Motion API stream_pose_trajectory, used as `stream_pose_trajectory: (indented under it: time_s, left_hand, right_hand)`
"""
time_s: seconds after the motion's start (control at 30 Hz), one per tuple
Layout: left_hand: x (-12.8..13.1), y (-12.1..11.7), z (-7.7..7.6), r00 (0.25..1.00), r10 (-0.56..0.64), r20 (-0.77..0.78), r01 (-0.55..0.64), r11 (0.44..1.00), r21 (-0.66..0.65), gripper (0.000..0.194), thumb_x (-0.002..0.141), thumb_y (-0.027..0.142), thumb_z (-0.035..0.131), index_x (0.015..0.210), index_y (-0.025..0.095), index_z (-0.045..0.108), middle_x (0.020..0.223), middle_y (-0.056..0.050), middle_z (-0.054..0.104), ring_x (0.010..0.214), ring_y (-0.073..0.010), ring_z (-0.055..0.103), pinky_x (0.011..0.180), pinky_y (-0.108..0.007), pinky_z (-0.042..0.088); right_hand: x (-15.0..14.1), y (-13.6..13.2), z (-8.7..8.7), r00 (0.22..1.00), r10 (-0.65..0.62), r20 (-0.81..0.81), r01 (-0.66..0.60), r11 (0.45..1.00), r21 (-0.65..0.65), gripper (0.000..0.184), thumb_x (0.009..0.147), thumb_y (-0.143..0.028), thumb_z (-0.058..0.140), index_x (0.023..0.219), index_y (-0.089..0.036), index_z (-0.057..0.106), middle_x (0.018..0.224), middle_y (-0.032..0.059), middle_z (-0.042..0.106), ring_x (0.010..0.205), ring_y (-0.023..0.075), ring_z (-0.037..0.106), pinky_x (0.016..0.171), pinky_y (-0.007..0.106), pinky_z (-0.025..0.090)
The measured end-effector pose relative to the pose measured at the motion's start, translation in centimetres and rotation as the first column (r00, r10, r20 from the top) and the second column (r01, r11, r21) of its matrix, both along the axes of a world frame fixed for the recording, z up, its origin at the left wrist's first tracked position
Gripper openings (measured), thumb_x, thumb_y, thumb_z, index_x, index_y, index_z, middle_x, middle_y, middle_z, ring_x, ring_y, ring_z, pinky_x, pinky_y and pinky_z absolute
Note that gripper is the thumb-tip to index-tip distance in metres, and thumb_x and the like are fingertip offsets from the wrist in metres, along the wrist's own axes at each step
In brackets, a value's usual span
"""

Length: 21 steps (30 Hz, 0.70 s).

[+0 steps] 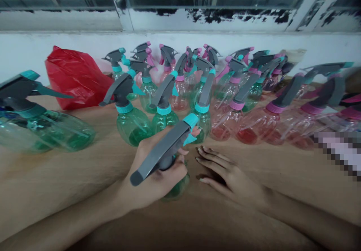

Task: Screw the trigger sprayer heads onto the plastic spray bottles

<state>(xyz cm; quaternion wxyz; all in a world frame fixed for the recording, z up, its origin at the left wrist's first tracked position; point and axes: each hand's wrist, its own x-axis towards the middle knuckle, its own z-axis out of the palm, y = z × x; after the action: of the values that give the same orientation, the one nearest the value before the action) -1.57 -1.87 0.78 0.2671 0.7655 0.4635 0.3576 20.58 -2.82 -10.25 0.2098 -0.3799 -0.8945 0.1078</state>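
My left hand (158,172) is wrapped around the neck of a green spray bottle (177,185), just below its grey head with a teal nozzle. The fingers hide the collar and part of the body. My right hand (225,172) lies on the table to the right of that bottle, fingers stretched out and holding nothing. Directly beyond my hands stand more green spray bottles (132,127) with teal collars. Pink spray bottles (254,127) with pink collars line up to their right.
A crumpled red plastic bag (76,78) sits at the back left. Nearer on the left, blurred green spray bottles (62,130) stand on the wooden table (113,168). Several more bottles crowd toward the white wall (84,40). A pixelated patch (341,153) covers something at right.
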Motion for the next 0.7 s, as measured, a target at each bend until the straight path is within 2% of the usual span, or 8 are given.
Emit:
stream_pose_trajectory:
  time_s: [0.1,0.37,0.6,0.7]
  left_hand:
    - [-0.15,-0.07,-0.06,0.999,-0.023,0.034,0.023,1.0,0.005,0.012,0.069,0.017,0.05,0.079,0.023,0.053,0.069,0.003,0.059,0.059,-0.0142,0.059,0.059,-0.025,0.051]
    - [-0.1,0.04,-0.13,0.999,-0.036,0.009,0.036,0.999,0.0,0.013,0.069,0.015,0.051,0.079,0.023,0.057,0.073,0.002,0.06,0.059,-0.0139,0.059,0.06,-0.025,0.051]
    - [-0.33,-0.12,0.13,0.997,-0.064,0.033,0.065,0.997,-0.028,0.032,0.069,0.013,0.051,0.097,0.027,0.058,0.085,0.003,0.065,0.073,-0.016,0.065,0.071,-0.026,0.054]
    - [-0.26,-0.15,0.38,0.997,-0.071,0.038,0.072,0.997,-0.018,0.033,0.069,0.011,0.049,0.096,0.027,0.059,0.091,0.003,0.065,0.077,-0.0154,0.065,0.073,-0.025,0.054]
  right_hand:
    - [-0.04,-0.04,0.09,1.0,0.0,0.025,0.0,1.0,-0.003,0.047,0.092,-0.036,0.048,0.134,-0.016,0.044,0.142,0.0085,0.044,0.135,0.0228,0.033,0.109,0.045,0.036]
    - [-0.03,0.03,0.09,1.0,0.012,0.029,-0.011,1.0,-0.007,0.047,0.093,-0.036,0.047,0.135,-0.017,0.043,0.142,0.0083,0.043,0.135,0.0224,0.033,0.109,0.046,0.035]
    - [-0.05,-0.07,0.06,1.0,-0.006,0.02,0.006,1.0,-0.003,0.047,0.092,-0.036,0.048,0.135,-0.017,0.044,0.143,0.0079,0.043,0.135,0.0227,0.032,0.109,0.046,0.036]
    - [-0.08,-0.09,0.16,1.0,-0.009,0.009,0.01,1.0,-0.013,0.046,0.092,-0.036,0.048,0.134,-0.017,0.045,0.142,0.0079,0.044,0.134,0.0229,0.034,0.108,0.045,0.037]
